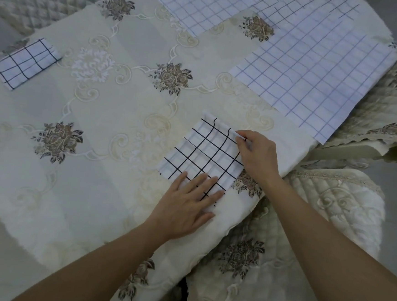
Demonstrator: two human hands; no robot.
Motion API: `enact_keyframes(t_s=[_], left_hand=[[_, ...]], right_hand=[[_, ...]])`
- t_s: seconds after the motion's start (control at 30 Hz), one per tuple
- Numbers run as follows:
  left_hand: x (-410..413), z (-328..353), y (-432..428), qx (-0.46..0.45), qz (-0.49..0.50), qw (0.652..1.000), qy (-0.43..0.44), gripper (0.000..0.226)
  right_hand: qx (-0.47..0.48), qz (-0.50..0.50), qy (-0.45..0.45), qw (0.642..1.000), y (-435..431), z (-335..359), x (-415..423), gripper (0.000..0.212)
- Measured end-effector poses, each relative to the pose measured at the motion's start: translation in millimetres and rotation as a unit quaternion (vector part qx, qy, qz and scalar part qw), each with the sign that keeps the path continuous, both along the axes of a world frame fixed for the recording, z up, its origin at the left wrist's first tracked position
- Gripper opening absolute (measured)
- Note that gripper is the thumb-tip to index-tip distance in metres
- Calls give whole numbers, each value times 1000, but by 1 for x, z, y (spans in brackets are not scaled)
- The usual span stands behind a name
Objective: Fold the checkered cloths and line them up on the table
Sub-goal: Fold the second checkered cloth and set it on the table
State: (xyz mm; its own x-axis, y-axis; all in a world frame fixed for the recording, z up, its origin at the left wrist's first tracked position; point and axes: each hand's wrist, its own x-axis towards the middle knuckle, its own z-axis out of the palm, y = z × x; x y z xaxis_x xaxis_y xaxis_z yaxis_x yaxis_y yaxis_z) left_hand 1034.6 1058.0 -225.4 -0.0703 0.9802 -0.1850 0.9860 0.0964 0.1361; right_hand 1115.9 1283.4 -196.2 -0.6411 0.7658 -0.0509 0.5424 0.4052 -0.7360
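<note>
Cloth (206, 153), checkered, folded: left hand (186, 204) flat, pressing it; right hand (256, 155) pinches corner.

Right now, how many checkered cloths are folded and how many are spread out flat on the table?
Folded: 2, the near cloth and the left cloth.
Spread flat: 2, the top cloth and the right cloth.
Total: 4.

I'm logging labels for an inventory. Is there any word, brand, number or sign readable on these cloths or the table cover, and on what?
No text is readable. The folded white cloth with a black grid, pressed by the left hand and pinched by the right hand, the second folded black-grid cloth, the unfolded white cloths with thin blue lines and the cream floral tablecloth show only patterns.
</note>
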Motion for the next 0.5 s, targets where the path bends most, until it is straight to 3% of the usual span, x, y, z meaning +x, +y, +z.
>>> enact_keyframes(t_s=[0.27,0.5], left_hand=[[1,-3,-3,27,-5,1000,-15,57],[3,-8,-5,51,7,998,-21,58]], right_hand=[[149,81,79,982,-67,-3,12,25],[154,118,70,979,-117,-23,26,29]])
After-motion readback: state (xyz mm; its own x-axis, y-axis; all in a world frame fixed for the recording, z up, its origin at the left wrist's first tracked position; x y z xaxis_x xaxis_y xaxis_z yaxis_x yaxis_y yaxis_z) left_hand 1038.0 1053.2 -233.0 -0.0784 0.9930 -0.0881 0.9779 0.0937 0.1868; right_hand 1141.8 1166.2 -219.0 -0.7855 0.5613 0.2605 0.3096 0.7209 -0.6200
